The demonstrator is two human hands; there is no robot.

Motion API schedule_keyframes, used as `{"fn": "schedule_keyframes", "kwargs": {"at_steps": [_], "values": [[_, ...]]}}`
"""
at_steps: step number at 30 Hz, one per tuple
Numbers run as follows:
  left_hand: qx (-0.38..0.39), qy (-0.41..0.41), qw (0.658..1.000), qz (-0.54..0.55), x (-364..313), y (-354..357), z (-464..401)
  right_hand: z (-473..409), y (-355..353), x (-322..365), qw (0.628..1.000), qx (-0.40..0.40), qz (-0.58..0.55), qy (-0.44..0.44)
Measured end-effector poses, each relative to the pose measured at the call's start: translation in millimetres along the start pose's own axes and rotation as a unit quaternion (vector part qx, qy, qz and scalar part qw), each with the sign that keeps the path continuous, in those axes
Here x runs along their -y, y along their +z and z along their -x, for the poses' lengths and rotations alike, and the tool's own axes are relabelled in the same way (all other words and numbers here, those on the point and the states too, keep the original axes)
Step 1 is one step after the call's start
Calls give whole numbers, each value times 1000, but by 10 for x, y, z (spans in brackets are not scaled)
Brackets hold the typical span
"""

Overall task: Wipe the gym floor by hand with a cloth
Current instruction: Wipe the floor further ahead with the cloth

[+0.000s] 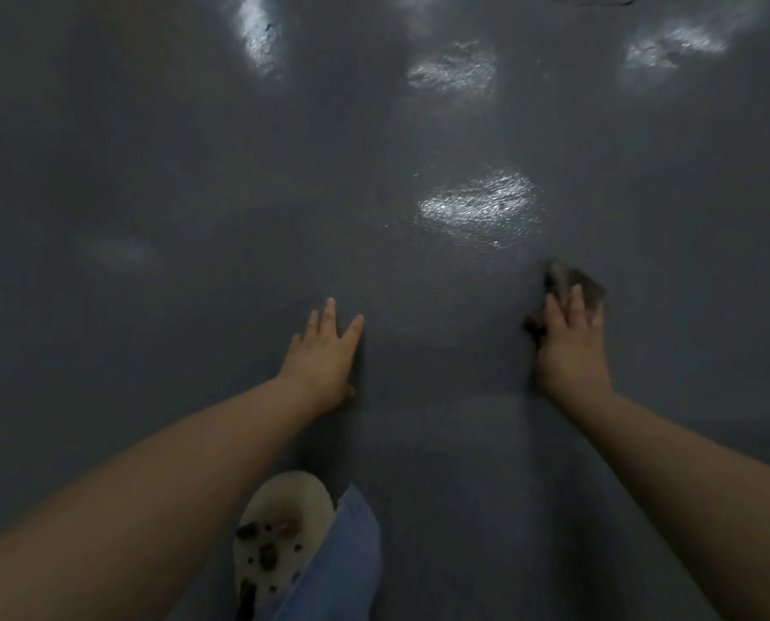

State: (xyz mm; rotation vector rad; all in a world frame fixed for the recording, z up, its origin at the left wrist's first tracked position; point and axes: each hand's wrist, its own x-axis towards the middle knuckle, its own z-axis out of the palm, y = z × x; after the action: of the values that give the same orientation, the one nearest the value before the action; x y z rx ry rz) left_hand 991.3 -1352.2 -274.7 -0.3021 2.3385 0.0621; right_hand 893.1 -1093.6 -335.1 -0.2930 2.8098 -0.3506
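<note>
The dark grey gym floor (284, 195) fills the head view. My right hand (571, 347) presses a dark crumpled cloth (573, 282) flat against the floor at centre right; the cloth shows beyond my fingertips and beside my thumb, and is blurred. My left hand (325, 356) lies flat on the bare floor at centre, fingers spread, holding nothing. Both forearms reach in from the bottom corners.
Bright glossy patches of reflected light lie on the floor, the nearest patch (481, 203) just beyond the cloth. My foot in a white perforated clog (275, 531) and a blue trouser leg (343, 558) are at the bottom centre. A thin dark crack (598, 0) marks the top right.
</note>
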Motion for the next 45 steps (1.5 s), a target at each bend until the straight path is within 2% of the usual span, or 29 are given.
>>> {"fn": "schedule_keyframes", "kwargs": {"at_steps": [2,4,7,11,14,16,18,21,22,24,26,28,31,33,35,36,38,39,40,42,45], "values": [[5,-7,1000,6,91,46,22,-11,37,105,998,20,-7,53],[11,-14,1000,13,183,64,36,59,83,304,999,37,-8,40],[12,-25,999,33,306,56,21,267,253,680,996,71,-12,-44],[31,-36,997,58,425,86,-1,632,343,1255,973,97,4,-210],[53,-22,998,35,482,149,0,584,346,1238,926,144,45,-345],[58,-13,998,15,513,190,11,392,336,1079,914,144,67,-374],[55,-6,998,4,546,215,15,176,316,883,940,104,56,-319],[52,5,998,-15,593,210,4,-81,202,746,991,50,-15,-125],[53,9,998,-16,603,201,1,-120,206,760,996,45,-31,-68],[54,13,998,-8,613,179,-4,-112,226,916,998,51,-40,-17],[56,15,998,8,624,164,-5,4,340,1142,997,45,-45,-53],[52,16,998,26,645,172,-10,202,455,1395,988,71,-43,-133],[29,22,998,47,707,185,6,483,470,1715,945,209,6,-252],[11,25,997,68,742,191,41,521,404,1816,920,254,-11,-298],[-26,25,995,90,746,212,78,507,368,1746,912,256,-70,-313],[-54,21,993,105,729,234,91,503,339,1686,915,227,-112,-314],[-117,20,981,154,653,284,109,505,333,1566,942,113,-154,-277],[-142,23,971,190,594,296,111,483,332,1521,957,63,-164,-230],[-159,22,958,236,531,309,94,448,321,1498,971,54,-168,-162],[-180,-26,922,341,402,312,39,373,330,1486,980,100,-162,-50],[-154,-146,853,477,245,318,-48,284,328,1585,978,175,-114,-21]]}}
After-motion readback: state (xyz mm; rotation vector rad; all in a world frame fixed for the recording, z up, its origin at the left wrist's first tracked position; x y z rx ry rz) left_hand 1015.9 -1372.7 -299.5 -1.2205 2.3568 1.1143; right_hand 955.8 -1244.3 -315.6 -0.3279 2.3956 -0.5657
